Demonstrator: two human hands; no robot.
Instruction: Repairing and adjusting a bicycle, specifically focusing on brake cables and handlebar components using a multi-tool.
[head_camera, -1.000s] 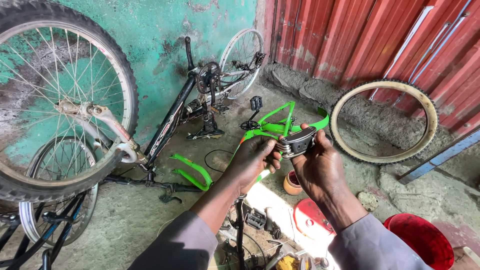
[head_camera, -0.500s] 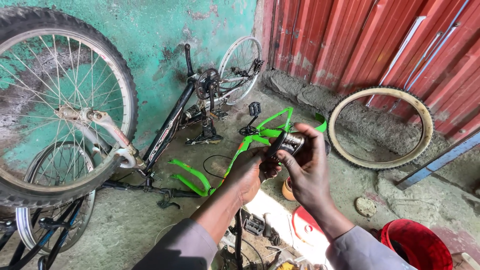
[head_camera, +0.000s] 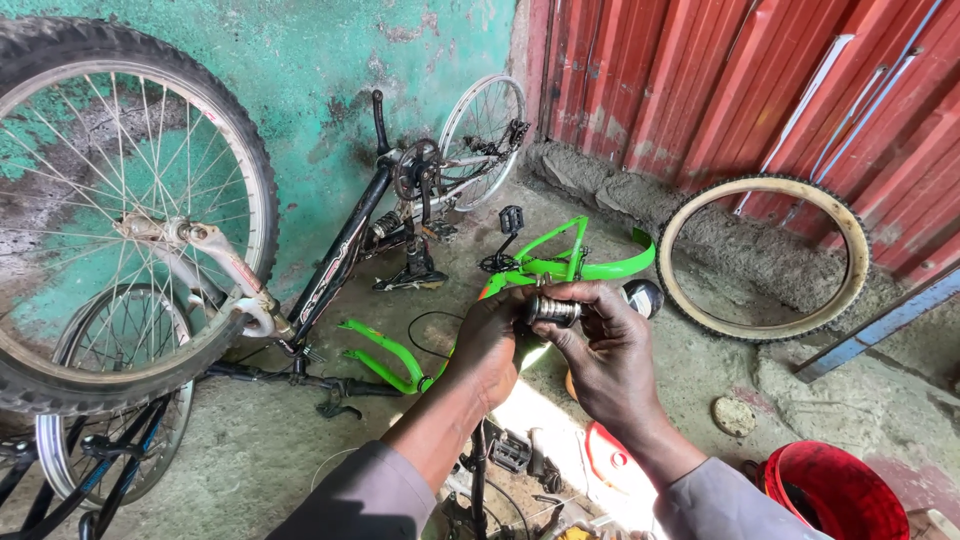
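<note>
Both my hands meet at the middle of the view around a small metal bicycle part (head_camera: 553, 311), a ribbed silver cylinder. My left hand (head_camera: 490, 345) grips its left end and my right hand (head_camera: 600, 355) wraps over its right end with the fingers curled on top. A round silver cap (head_camera: 645, 297) shows just beyond my right hand's fingertips. Behind the hands a bright green bicycle frame (head_camera: 570, 262) lies on the concrete floor, with its green fork (head_camera: 385, 355) to the left.
An upside-down black bicycle (head_camera: 345, 250) leans by the green wall, its big wheel (head_camera: 110, 200) at left. A loose tyre (head_camera: 765, 255) rests against the red corrugated wall. A red bucket (head_camera: 835, 490) stands at lower right; pedals and small parts (head_camera: 510, 455) lie below my hands.
My hands have dropped lower and closer together around the metal part. The view has shifted slightly, so the tyre and bucket sit a bit further left.
</note>
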